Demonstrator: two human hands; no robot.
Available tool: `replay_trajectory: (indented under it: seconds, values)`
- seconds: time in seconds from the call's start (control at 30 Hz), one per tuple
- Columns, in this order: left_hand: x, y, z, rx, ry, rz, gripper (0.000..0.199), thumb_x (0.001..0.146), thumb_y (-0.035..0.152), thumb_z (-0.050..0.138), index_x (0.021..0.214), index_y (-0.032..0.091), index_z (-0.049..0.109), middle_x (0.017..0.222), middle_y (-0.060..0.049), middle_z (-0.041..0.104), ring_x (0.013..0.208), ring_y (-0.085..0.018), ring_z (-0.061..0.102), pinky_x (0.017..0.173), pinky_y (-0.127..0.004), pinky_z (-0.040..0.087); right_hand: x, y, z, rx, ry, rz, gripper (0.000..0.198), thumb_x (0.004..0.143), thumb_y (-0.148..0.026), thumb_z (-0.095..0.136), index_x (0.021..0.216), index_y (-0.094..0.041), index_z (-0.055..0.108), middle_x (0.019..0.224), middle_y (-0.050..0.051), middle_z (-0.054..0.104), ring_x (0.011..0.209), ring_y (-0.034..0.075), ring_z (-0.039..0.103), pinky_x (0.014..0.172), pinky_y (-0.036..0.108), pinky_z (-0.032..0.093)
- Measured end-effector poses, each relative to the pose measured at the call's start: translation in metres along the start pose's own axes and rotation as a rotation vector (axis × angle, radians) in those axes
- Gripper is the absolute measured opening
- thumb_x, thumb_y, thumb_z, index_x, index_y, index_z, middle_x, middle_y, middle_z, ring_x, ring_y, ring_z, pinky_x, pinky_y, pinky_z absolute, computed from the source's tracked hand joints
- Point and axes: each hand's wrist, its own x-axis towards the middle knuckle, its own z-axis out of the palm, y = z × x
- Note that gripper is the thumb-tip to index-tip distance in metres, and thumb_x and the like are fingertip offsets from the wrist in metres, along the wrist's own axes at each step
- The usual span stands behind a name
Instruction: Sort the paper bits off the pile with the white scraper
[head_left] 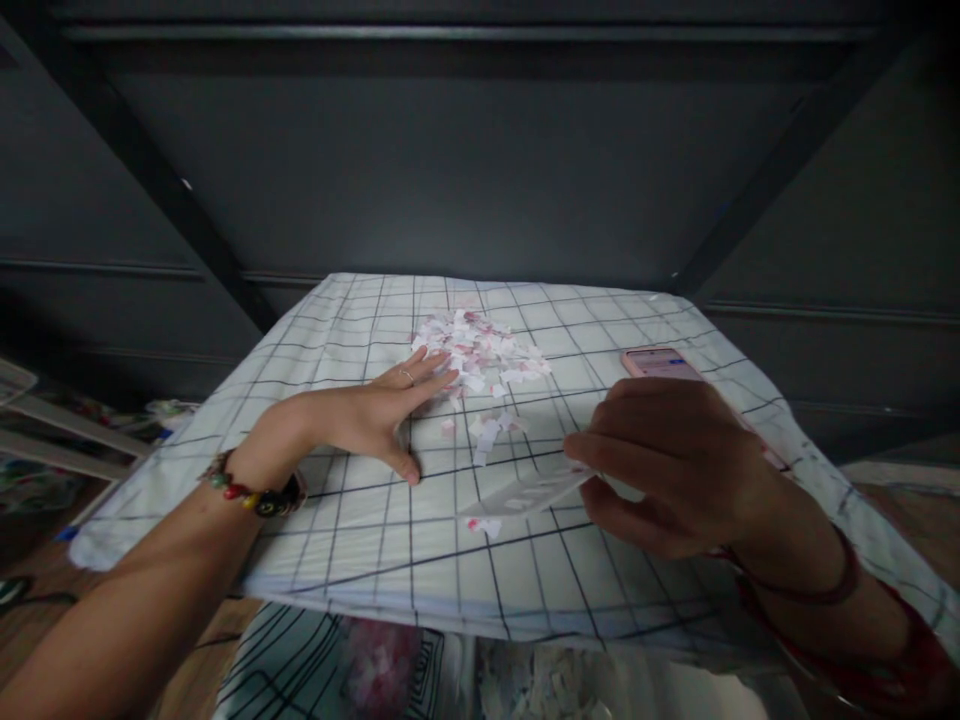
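A heap of torn white and pink paper scraps (487,345) lies on the checked tablecloth (352,550). My left hand (375,412) rests at the heap's left side, fingers spread, its fingertips touching or just over the nearest pieces. Between the thumb and fingers of my right hand (667,470) is a thin, flat, whitish see-through strip (525,493), pinched at its right end and pointing left; its exact kind is unclear. A few scraps (491,432) lie apart, nearer to me than the heap. One red-marked scrap (486,526) shows just below the strip.
A pink-edged phone (660,362) with its screen lit lies beyond my right hand, partly covered by it. Dark panelling (450,170) stands behind the table. Below the front edge are a pink bundle (381,665) and a container of scraps (532,680).
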Motion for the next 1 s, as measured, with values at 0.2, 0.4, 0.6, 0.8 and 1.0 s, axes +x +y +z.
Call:
replay_trajectory:
  seconds: [0.2, 0.4, 0.6, 0.8, 1.0]
  values:
    - [0.002, 0.021, 0.001, 0.012, -0.083, 0.05, 0.114, 0.064, 0.051, 0.074, 0.146, 0.022, 0.002, 0.15, -0.011, -0.013, 0.136, -0.032, -0.014, 0.109, -0.043, 0.004, 0.0, 0.0, -0.004, -0.032, 0.026, 0.037, 0.022, 0.076, -0.013, 0.045, 0.055, -0.02, 0.049, 0.045, -0.004, 0.045, 0.045, 0.009, 0.038, 0.049, 0.025, 0.036]
    - [-0.002, 0.034, 0.002, -0.002, -0.109, 0.087, 0.106, 0.068, 0.058, 0.069, 0.146, 0.024, 0.005, 0.151, -0.009, -0.012, 0.136, -0.032, -0.01, 0.11, -0.043, 0.007, -0.002, 0.003, -0.004, -0.017, -0.008, 0.05, 0.02, 0.076, -0.015, 0.044, 0.058, -0.019, 0.052, 0.046, -0.004, 0.046, 0.046, 0.009, 0.038, 0.049, 0.025, 0.032]
    - [-0.007, 0.039, 0.006, 0.026, -0.039, 0.063, 0.105, 0.069, 0.054, 0.071, 0.146, 0.026, 0.004, 0.151, -0.01, -0.012, 0.135, -0.036, -0.011, 0.109, -0.048, 0.008, -0.001, 0.005, -0.001, 0.048, -0.002, 0.096, 0.017, 0.072, -0.018, 0.045, 0.059, -0.018, 0.054, 0.046, -0.004, 0.045, 0.044, 0.009, 0.034, 0.048, 0.025, 0.028]
    - [-0.028, 0.036, 0.025, 0.122, 0.101, 0.059, 0.084, 0.083, 0.056, 0.054, 0.145, 0.02, 0.01, 0.151, -0.015, -0.006, 0.136, -0.033, -0.01, 0.11, -0.049, 0.01, -0.005, 0.0, -0.007, 0.054, -0.022, 0.134, 0.019, 0.074, -0.019, 0.043, 0.057, -0.019, 0.052, 0.046, -0.004, 0.044, 0.045, 0.008, 0.034, 0.05, 0.024, 0.028]
    - [-0.055, 0.031, 0.056, 0.212, 0.225, 0.014, 0.057, 0.097, 0.05, 0.025, 0.143, 0.018, 0.02, 0.151, -0.012, 0.008, 0.138, -0.03, 0.007, 0.109, -0.046, 0.018, -0.011, -0.012, -0.017, -0.058, -0.022, 0.159, 0.018, 0.075, -0.016, 0.044, 0.059, -0.019, 0.052, 0.048, -0.003, 0.046, 0.048, 0.009, 0.035, 0.052, 0.024, 0.03]
